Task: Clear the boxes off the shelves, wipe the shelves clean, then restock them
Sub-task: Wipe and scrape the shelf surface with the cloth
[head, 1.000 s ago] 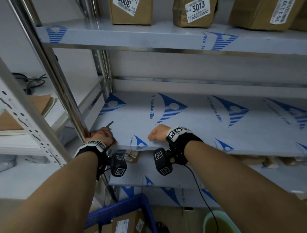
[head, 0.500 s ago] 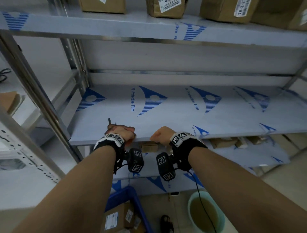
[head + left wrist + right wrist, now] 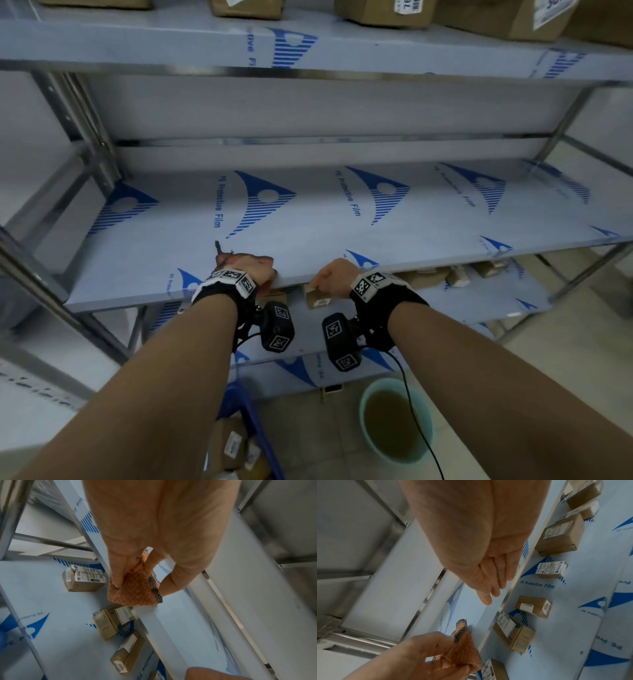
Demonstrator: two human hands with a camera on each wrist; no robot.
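Observation:
The middle shelf (image 3: 342, 222), covered in blue-printed protective film, has no boxes on it. My left hand (image 3: 250, 270) sits at its front edge, left of centre, and grips a crumpled orange cloth (image 3: 239, 257) with a dark checked border. In the left wrist view the thumb and fingers (image 3: 118, 574) pinch the cloth (image 3: 135, 591) against the shelf lip. My right hand (image 3: 334, 275) hangs at the same edge a little to the right. Its fingers (image 3: 489, 585) are straight, held together, and hold nothing. Brown labelled boxes (image 3: 559, 536) lie on the lower shelf.
More brown boxes (image 3: 380, 13) stand on the shelf above. A blue crate (image 3: 253, 421) holding boxes sits on the floor at lower left. A teal bucket (image 3: 394, 421) of murky water stands below my right arm. Steel posts (image 3: 78, 113) frame the shelf.
My left hand has slid the cloth rightward along the shelf's front edge, away from the left post. My right hand has stayed at the edge beside it.

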